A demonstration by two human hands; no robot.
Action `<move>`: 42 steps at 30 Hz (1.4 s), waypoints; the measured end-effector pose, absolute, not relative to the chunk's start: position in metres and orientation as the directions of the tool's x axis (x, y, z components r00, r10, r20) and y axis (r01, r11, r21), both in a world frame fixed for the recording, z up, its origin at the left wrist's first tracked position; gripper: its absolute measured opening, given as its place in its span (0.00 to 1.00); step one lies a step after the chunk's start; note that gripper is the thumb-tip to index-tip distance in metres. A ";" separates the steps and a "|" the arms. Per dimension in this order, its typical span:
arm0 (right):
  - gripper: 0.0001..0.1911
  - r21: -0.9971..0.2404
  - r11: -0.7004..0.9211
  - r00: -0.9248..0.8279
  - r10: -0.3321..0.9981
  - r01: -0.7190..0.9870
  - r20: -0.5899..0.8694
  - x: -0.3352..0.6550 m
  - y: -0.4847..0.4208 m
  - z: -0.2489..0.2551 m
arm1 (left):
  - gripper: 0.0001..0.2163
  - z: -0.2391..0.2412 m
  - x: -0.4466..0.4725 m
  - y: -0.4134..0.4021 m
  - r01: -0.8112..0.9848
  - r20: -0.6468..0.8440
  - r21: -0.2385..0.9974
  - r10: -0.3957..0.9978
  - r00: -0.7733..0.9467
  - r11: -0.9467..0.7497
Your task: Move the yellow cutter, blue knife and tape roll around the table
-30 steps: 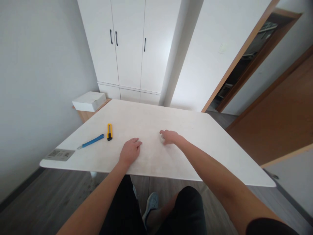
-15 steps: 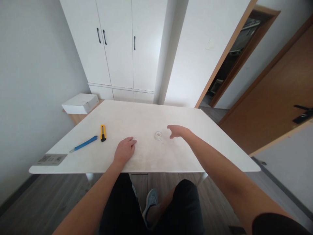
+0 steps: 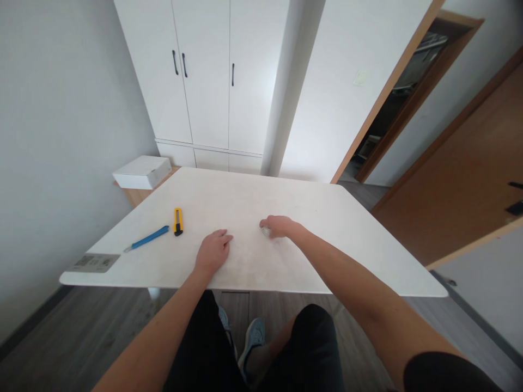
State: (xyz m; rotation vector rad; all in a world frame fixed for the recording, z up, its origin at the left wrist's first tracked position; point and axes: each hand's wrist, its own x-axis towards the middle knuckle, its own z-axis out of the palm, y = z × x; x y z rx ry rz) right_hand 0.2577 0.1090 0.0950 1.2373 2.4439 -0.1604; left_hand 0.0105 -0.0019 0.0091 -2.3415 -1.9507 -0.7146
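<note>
Two hands rest on a white counter point(image 3: 327, 218). The right hand point(image 3: 279, 226) curls over a small clear roll point(image 3: 266, 232), gripping it from above. Left of the roll, the left hand point(image 3: 212, 251) lies flat and empty, probably bracing. Farther left lie a yellow knife point(image 3: 177, 221) and a blue pen point(image 3: 147, 238).

Left hand point(image 3: 212, 251) flat, palm down; right hand point(image 3: 278, 226) farther forward, fingers point(image 3: 266, 222) curled under.

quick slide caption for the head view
Right hand grips a small pale object on the white table; left hand rests flat nearby.
</note>
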 end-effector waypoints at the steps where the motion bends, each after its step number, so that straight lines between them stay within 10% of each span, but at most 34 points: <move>1: 0.31 0.079 0.604 -0.533 0.751 0.793 -0.389 0.258 0.108 0.094 | 0.18 0.009 0.010 -0.002 0.935 0.348 0.277 0.930 0.119 -0.223; 20: 0.24 0.085 0.609 -0.545 0.756 0.789 -0.362 0.257 0.109 0.093 | 0.18 0.008 0.010 -0.001 0.938 0.349 0.263 0.929 0.127 -0.227; 42: 0.29 0.135 0.181 -0.122 0.925 0.974 -0.360 0.417 0.135 0.087 | 0.19 0.008 0.008 -0.001 0.931 0.392 0.253 0.907 0.151 -0.264</move>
